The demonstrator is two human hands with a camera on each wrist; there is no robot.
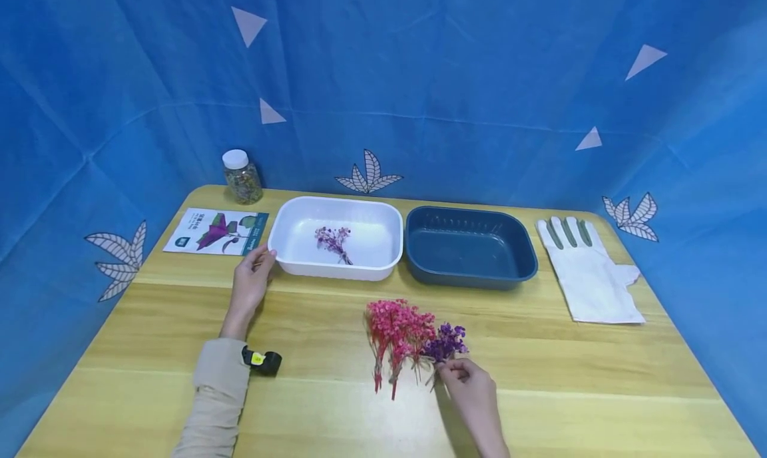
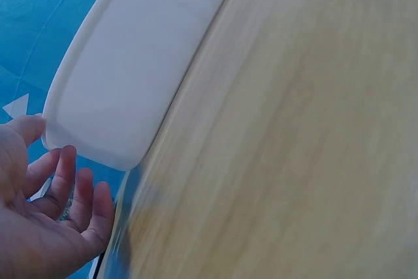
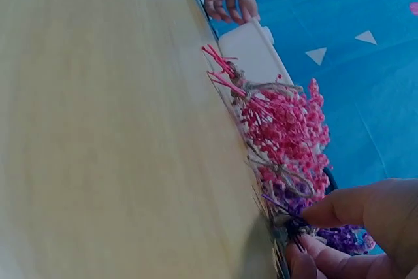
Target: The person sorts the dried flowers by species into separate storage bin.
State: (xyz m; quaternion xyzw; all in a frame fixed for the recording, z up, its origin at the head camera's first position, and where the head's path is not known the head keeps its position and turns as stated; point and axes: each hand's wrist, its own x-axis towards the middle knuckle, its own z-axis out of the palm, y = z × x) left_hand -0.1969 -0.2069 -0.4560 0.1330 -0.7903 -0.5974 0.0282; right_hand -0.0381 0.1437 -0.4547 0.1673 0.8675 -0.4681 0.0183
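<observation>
While left grip [image 1: 250, 282] pinches one white basin [image 1: 333, 271], right grip [image 1: 472, 390] pinches one purple bunch [image 1: 445, 343].

Lower right, my right hand [image 1: 475, 390] could pass over bare tabletop [image 1: 587, 391]; left of it, pink flowers [image 1: 395, 321] stand in the way. Mid-frame, the white tray [image 1: 335, 270] and dark tray [image 1: 467, 280] bar passage, perhaps touching.
</observation>
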